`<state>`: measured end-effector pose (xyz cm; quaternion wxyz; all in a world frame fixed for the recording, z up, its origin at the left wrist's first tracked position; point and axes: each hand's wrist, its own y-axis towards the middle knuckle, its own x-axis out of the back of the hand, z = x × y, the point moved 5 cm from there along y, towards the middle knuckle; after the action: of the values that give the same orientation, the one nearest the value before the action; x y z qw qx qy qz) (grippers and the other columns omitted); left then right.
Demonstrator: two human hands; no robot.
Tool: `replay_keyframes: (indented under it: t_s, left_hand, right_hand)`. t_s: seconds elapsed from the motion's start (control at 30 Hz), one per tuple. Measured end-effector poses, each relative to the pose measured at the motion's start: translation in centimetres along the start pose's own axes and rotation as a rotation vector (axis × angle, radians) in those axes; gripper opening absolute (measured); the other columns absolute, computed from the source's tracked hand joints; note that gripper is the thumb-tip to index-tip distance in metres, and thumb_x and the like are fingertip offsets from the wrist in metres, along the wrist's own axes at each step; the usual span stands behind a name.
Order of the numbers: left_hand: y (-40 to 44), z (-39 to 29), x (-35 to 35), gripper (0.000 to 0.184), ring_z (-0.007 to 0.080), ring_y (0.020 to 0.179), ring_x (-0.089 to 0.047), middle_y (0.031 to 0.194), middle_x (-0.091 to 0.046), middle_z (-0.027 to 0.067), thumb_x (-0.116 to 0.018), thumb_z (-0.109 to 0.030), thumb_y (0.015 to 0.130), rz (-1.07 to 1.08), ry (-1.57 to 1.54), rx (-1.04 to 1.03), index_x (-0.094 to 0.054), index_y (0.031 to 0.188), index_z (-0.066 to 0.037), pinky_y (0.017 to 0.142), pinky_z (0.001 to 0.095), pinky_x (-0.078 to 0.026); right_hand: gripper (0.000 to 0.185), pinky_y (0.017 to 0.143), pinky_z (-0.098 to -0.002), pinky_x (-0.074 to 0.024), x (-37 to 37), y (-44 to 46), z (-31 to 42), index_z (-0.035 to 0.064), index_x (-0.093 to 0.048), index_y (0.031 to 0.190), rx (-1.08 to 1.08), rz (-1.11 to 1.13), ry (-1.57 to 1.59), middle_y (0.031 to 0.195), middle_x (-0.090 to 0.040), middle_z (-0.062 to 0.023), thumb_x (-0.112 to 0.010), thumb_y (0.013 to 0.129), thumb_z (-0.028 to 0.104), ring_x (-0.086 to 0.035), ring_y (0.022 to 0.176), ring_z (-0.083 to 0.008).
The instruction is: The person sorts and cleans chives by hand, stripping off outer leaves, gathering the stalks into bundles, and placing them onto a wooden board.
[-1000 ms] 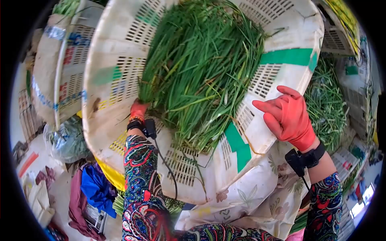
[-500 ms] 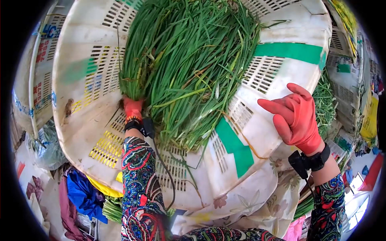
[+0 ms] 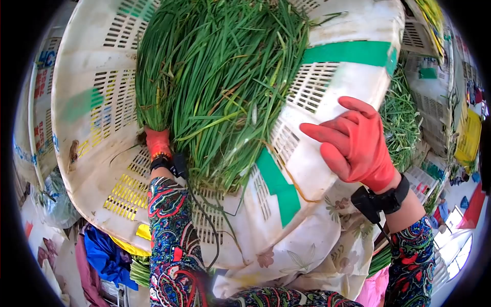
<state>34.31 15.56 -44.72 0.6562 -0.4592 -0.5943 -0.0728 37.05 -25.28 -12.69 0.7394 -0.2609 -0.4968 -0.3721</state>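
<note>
A large white slotted plastic basket [image 3: 76, 199] fills the middle of the view, and a heap of long green chives [image 3: 230, 87] lies in it. My left hand [image 3: 157, 143], in a red rubber glove, reaches into the basket and is closed around the lower ends of a bunch of chives [image 3: 152, 102] at the heap's left side. Its fingertips are partly hidden by the leaves. My right hand [image 3: 355, 143], in a matching glove, hangs over the basket's right rim with nothing in it. Its index finger and thumb are apart and the other fingers are loosely bent.
More cut greens [image 3: 400, 120] lie beyond the basket's right side. A floral cloth [image 3: 307, 250] spreads below the near rim. Blue fabric [image 3: 110, 256] and a clear plastic bag [image 3: 56, 202] are at left. Printed white containers stand on both sides.
The basket and chives have shifted left and slightly up in view. My right hand has moved left too, its fingers still apart. My left hand keeps its hold on the bunch.
</note>
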Motion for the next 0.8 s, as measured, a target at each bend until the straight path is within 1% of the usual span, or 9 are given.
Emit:
replay_keyframes:
  t_s: [0.3,0.33,0.43,0.47,0.57,0.63,0.67,0.77,0.8]
  left_hand:
    - [-1.2,-2.2,7.8,0.055,0.03,0.096,-0.058,0.101,-0.061,0.0176,-0.074,-0.027,0.062,0.338,0.072,-0.277,-0.054,0.105,0.001,0.083,0.0355,-0.045]
    - [-2.2,-3.5,9.0,0.047,0.0239,0.08,-0.06,0.091,-0.063,0.0121,-0.074,-0.024,0.064,0.333,0.094,-0.483,-0.057,0.101,0.0,0.072,0.0333,-0.047]
    - [-6.7,-2.9,12.7,0.04,0.0186,0.064,-0.057,0.078,-0.062,0.0075,-0.073,-0.027,0.065,0.707,0.046,-0.063,-0.061,0.094,-0.002,0.06,0.0316,-0.046]
    - [-8.6,-3.3,15.1,0.036,0.0142,0.054,-0.051,0.069,-0.06,0.0043,-0.071,-0.031,0.066,0.644,0.236,-0.081,-0.063,0.09,-0.005,0.052,0.0296,-0.041]
    - [-17.6,-5.5,21.1,0.026,0.0137,0.058,-0.056,0.072,-0.063,0.0062,-0.063,-0.027,0.077,0.811,-0.097,-0.145,-0.063,0.091,-0.005,0.054,0.0262,-0.046]
    - [-20.3,-3.0,21.6,0.023,0.016,0.063,-0.061,0.076,-0.064,0.0088,-0.058,-0.023,0.082,0.959,-0.442,0.166,-0.062,0.091,-0.002,0.061,0.0269,-0.051]
    - [-22.2,-2.1,22.6,0.027,0.02,0.068,-0.062,0.083,-0.064,0.0123,-0.059,-0.022,0.08,0.881,-0.535,0.248,-0.061,0.094,0.001,0.066,0.0282,-0.052]
    - [-26.9,0.2,23.7,0.027,0.0206,0.069,-0.063,0.086,-0.065,0.0129,-0.057,-0.022,0.083,1.016,-0.699,0.286,-0.059,0.095,0.002,0.067,0.0301,-0.053]
    - [-28.7,0.4,24.4,0.027,0.021,0.07,-0.063,0.087,-0.065,0.0132,-0.057,-0.022,0.083,0.998,-0.73,0.313,-0.059,0.096,0.001,0.068,0.0307,-0.053]
  right_hand:
    - [0.02,0.086,-0.0358,-0.0431,0.2,-1.0,-0.3,0.0106,-0.065,0.087,0.055,-0.177,0.1,0.061,-0.052,0.0011,-0.06,0.07,0.019,-0.05,0.057,-0.0176]
    - [0.021,0.088,-0.0362,-0.0408,0.1,-1.1,-0.4,0.0111,-0.065,0.09,0.053,-0.172,0.121,0.062,-0.052,0.0014,-0.058,0.071,0.016,-0.051,0.059,-0.0168]
    - [0.02,0.09,-0.0357,-0.0397,-0.2,-1.2,-0.5,0.0121,-0.065,0.09,0.042,-0.142,0.144,0.061,-0.053,0.0013,-0.057,0.073,0.016,-0.052,0.059,-0.0169]
    - [0.019,0.09,-0.0355,-0.04,0.0,-1.3,-0.4,0.0122,-0.065,0.09,0.042,-0.137,0.129,0.061,-0.053,0.0012,-0.057,0.073,0.016,-0.052,0.058,-0.0172]
    - [0.007,0.08,-0.0357,-0.0444,-0.6,-1.5,-0.5,0.0131,-0.058,0.072,0.081,-0.353,0.147,0.051,-0.042,0.0007,-0.058,0.073,0.02,-0.048,0.052,-0.02]
    - [0.006,0.081,-0.0361,-0.0437,0.0,-1.5,-0.2,0.0133,-0.058,0.07,0.082,-0.317,0.109,0.05,-0.04,0.0006,-0.056,0.073,0.019,-0.047,0.052,-0.0198]
    - [0.029,0.088,-0.0384,-0.0404,-0.7,-1.2,-0.4,0.0095,-0.061,0.1,-0.014,0.03,0.112,0.069,-0.058,-0.0056,-0.057,0.075,0.023,-0.054,0.066,-0.0238]
    - [0.054,0.092,-0.0405,-0.0373,-0.7,-0.7,2.8,0.0079,-0.05,0.118,-0.101,-0.179,0.297,0.096,-0.06,-0.0136,-0.06,0.07,0.029,-0.055,0.088,-0.0294]
    - [0.066,0.094,-0.0414,-0.0355,-0.7,-0.4,6.1,0.0085,-0.042,0.125,0.044,-0.227,0.356,0.11,-0.053,-0.0151,-0.062,0.066,0.031,-0.05,0.1,-0.0305]
